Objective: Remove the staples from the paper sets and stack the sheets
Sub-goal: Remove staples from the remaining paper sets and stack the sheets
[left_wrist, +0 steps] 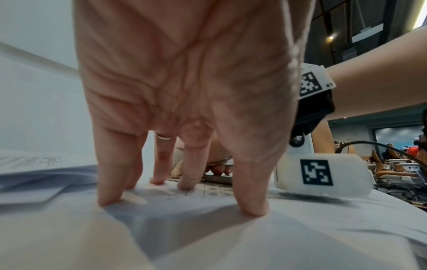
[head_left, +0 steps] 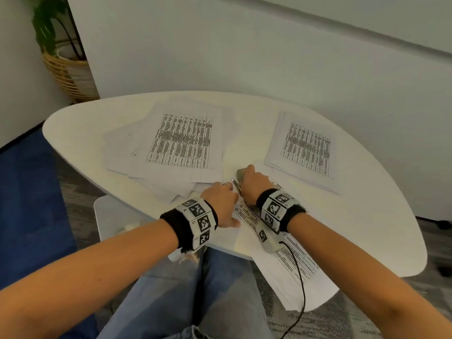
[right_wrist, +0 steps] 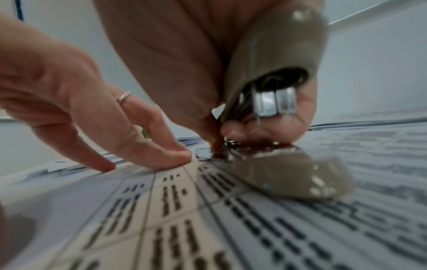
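The left hand (head_left: pixel 221 201) is pressing its straight, spread fingers (left_wrist: pixel 108 184) flat onto the printed paper set (head_left: pixel 274 243) lying at the near edge of the smooth white counter (head_left: pixel 80 133). Just beside it, the right hand (head_left: pixel 253 182) is gripping a grey-handled metal staple remover (right_wrist: pixel 275 60), whose chrome claws are meeting the sheet's corner.

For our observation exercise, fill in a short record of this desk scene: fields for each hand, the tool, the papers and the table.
left hand: fingers spread, pressing the paper set flat
right hand: grips the staple remover
staple remover: tip down on the paper set's corner
paper set: printed table, nearest the person
other papers: loose pile far left, neater stack far right
table: white, rounded
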Motion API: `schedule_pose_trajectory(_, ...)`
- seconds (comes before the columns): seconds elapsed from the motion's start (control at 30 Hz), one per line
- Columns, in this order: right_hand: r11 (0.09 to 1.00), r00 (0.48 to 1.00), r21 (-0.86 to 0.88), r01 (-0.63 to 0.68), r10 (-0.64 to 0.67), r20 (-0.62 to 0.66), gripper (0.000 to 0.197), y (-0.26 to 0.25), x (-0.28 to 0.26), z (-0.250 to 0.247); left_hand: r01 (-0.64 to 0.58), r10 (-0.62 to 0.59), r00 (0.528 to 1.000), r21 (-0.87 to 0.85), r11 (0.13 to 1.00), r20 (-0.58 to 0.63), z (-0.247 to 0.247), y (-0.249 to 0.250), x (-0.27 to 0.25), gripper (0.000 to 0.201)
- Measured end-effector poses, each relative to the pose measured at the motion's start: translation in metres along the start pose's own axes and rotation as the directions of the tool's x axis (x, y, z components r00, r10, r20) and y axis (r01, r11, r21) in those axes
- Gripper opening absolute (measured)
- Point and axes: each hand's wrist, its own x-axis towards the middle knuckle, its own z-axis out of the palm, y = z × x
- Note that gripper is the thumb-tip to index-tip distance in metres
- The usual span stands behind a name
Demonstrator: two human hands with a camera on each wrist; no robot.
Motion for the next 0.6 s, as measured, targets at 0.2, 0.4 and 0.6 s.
schedule_pose_trajectory(0.2,0.999,0.998,-0.041,0.010,-0.007,0.055,0.039,-0.006,-0.003,-0.022,-0.003,0.003,1.000,-0.011,1.000,-0.022,-0.002,0.000,-0.001,0.078)
schedule_pose_trajectory(0.4,0.998,0.998,0.060,0.028,-0.030,0.049,0.042,-0.005,0.004,-0.022,-0.009,0.007,0.999,-0.056,0.998,-0.031,-0.002,-0.002,-0.004,0.080)
schedule_pose_trajectory(0.6,0.948,0.996,0.307,0.078,-0.088,0.017,0.038,0.021,-0.017,-0.042,0.046,-0.075,0.996,-0.477,0.878,-0.042,-0.017,-0.030,-0.010,0.073)
